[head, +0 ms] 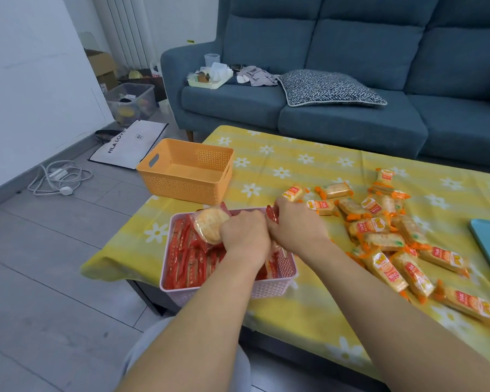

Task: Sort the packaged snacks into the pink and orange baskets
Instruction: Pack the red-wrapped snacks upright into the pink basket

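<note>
- Head view: pink basket (pixel 266 290) holds red packets (pixel 187 258).
- Orange basket (pixel 181 188) empty; orange packets (pixel 385 241) left on counter (pixel 294 165).
- Left hand (pixel 245 236) fingers grip cracker packet (pixel 208 224); right hand (pixel 294 224) fingers, red packet (pixel 271 215).

A home living room: a blue sofa (pixel 337 80) with a patterned cushion (pixel 328 87), a low table (pixel 309 165) in a daisy-print cloth, and a white radiator (pixel 119 29).

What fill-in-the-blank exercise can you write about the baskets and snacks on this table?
1. The pink basket holds packets of ____ colour.
2. The orange basket is ____.
3. The left hand holds a ____ cracker packet.
4. The loose packets lie to the ____ of the pink basket.
Missing words: red; empty; round; right.
</note>
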Demonstrator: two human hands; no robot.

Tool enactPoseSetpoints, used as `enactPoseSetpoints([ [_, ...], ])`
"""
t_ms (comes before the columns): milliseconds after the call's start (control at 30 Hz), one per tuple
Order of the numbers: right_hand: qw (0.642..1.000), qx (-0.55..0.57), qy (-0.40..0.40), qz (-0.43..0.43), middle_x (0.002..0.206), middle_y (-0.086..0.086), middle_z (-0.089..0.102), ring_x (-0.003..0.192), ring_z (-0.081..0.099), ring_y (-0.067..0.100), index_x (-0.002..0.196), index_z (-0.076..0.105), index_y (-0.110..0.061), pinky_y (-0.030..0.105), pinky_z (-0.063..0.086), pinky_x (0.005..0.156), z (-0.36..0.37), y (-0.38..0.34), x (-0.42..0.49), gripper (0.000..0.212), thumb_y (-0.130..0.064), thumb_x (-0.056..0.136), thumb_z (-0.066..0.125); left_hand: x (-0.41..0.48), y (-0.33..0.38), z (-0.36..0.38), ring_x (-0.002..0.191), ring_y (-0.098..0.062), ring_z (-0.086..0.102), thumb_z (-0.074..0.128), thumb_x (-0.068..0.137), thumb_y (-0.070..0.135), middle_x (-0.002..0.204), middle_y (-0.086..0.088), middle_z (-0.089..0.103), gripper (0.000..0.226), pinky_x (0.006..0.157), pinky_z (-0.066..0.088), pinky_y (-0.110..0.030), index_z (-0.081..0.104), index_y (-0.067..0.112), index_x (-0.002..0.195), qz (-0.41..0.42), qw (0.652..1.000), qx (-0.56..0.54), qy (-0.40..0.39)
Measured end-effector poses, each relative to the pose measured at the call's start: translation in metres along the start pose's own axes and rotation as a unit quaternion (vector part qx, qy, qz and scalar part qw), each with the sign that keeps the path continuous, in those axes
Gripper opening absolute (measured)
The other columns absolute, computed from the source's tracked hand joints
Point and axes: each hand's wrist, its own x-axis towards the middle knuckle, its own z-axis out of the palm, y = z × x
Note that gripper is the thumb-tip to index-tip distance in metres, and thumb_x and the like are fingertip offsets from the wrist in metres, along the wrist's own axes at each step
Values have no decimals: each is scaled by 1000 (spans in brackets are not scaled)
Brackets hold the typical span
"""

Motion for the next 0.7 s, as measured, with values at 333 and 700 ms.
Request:
enactPoseSetpoints([
  [333, 996, 19, -63, 63, 117, 9, 60, 106, 61, 33, 112, 55, -21, 42, 52, 84, 0, 14, 18, 40, -54, 90, 60, 5, -3, -13, 102, -32, 67, 60, 94, 33, 108, -7, 67, 19, 69, 39, -33, 67, 16, 103, -40, 998, -57, 2],
  [700, 993, -32, -50, 106, 135, 17, 49, 124, 52, 40, 139, 33, -15, 46, 47, 86, 16, -1, 12, 66, -56, 92, 55, 0, -14, -20, 101, -30, 67, 61, 94, 34, 103, -5, 70, 18, 65, 40, -34, 72, 21, 99, -10, 998, -49, 43],
])
